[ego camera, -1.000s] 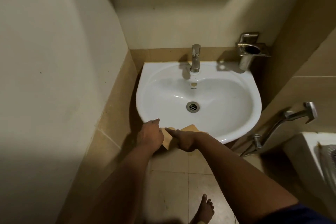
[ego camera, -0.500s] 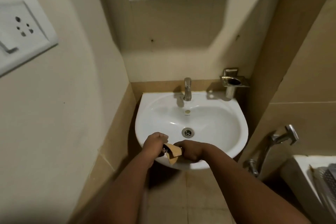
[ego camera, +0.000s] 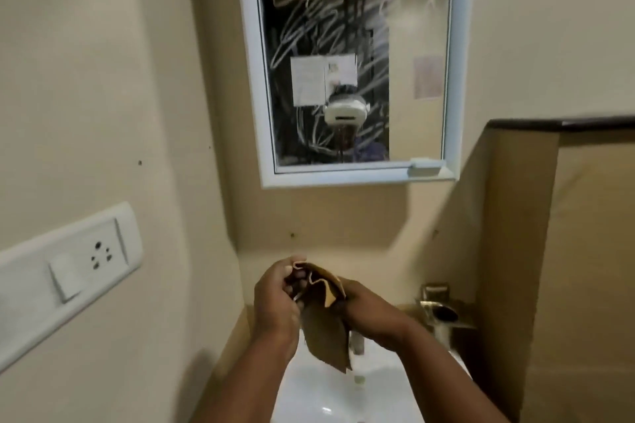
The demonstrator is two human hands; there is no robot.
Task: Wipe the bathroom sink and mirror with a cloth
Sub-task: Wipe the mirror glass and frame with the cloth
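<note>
Clearance, washbasin alcove. Left: side wall close beside the sink (ego camera: 343, 398), socket-and-switch plate (ego camera: 68, 268) raised on it. Right: metal holder (ego camera: 443, 314) juts from the back wall, tiled partition (ego camera: 515, 251) behind it. Open wall between sink and mirror (ego camera: 347, 62); mirror face unobstructed.

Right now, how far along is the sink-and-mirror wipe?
Done: cannot confirm; only part of the sink shows. In hand: both hands, left hand and right hand, hold the brown cloth above the basin. Left: the mirror, streaked with white smears.
</note>
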